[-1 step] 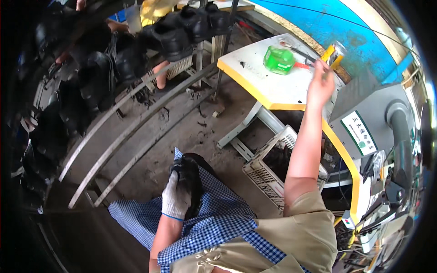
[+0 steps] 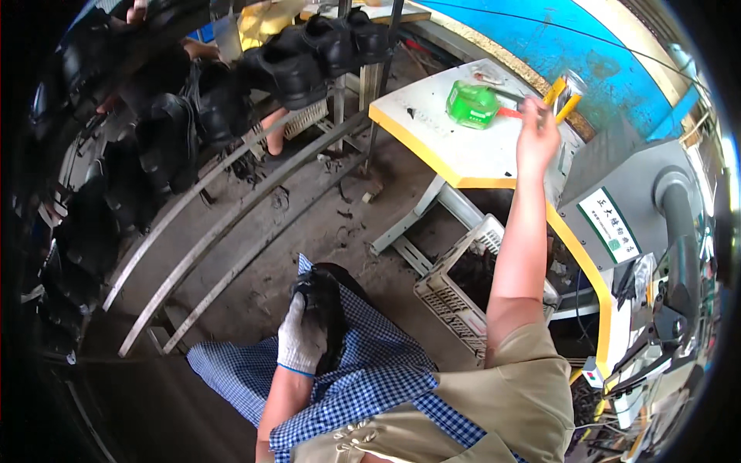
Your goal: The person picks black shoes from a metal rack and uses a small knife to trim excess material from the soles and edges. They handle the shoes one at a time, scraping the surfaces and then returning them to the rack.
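My left hand [image 2: 301, 339], in a white knit glove, rests on a black shoe [image 2: 324, 297] and holds it on my lap, over a blue checked apron [image 2: 386, 370]. My bare right hand [image 2: 536, 135] is stretched out over a white table with a yellow edge [image 2: 432, 147]. Its fingers are closed around a thin red-handled tool [image 2: 508, 113] that points toward a green plastic tub [image 2: 471, 104] on the table. Yellow-handled items [image 2: 562, 96] stand just behind that hand.
Rows of black shoes [image 2: 293, 69] sit on a curved metal rail rack [image 2: 231, 208] at upper left. A white slatted crate [image 2: 455, 285] stands under the table. A grey machine [image 2: 656, 231] fills the right. Another person's legs [image 2: 270, 123] show behind the rack.
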Available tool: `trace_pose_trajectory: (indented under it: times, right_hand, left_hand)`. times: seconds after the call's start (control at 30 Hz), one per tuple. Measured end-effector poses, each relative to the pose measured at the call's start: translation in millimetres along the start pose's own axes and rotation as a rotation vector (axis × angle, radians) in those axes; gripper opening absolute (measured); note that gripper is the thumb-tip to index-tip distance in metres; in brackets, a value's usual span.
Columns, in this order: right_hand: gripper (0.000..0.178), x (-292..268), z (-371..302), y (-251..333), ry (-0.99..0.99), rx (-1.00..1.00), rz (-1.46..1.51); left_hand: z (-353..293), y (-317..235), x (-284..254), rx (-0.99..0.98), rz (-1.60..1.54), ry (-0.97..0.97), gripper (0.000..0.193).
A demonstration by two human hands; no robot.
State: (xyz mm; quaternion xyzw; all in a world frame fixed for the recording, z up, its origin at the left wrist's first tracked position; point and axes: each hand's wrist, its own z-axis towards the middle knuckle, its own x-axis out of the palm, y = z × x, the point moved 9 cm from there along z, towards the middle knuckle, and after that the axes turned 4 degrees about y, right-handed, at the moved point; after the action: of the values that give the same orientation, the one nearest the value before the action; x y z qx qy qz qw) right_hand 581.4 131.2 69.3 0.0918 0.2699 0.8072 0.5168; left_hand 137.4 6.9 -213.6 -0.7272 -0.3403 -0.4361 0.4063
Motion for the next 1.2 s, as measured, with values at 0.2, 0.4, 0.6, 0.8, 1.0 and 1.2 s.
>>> trace_pose_trajectory:
  times: [0.2,0.4,0.6,0.8,1.0,1.2]
  right_hand:
    - [0.023,31,16,-63,0.275,0.168,-0.279]
    - [0.023,24,-13,-61,0.083,0.511,0.544]
    - [0.029,66,-155,7,0.424,0.899,1.082]
    - [0.022,111,-335,61,0.859,1.209,0.980]
    - [0.017,108,-367,84,0.960,0.952,0.918]
    - [0.011,93,-334,120,0.932,0.329,0.789]
  left_hand:
    - [0,3,-19,0.004,0.020,-0.097,0.047]
    - [-5,1,-24,0.033,-0.081,-0.056,0.044]
    - [-1,4,-18,0.024,-0.048,-0.163,0.047]
    - [-11,-2,-25,0.028,0.012,-0.308,0.050]
    - [-5,-5,-30,0.030,0.074,-0.298,0.049]
    - [2,-2,-40,0.042,0.004,-0.227,0.046]
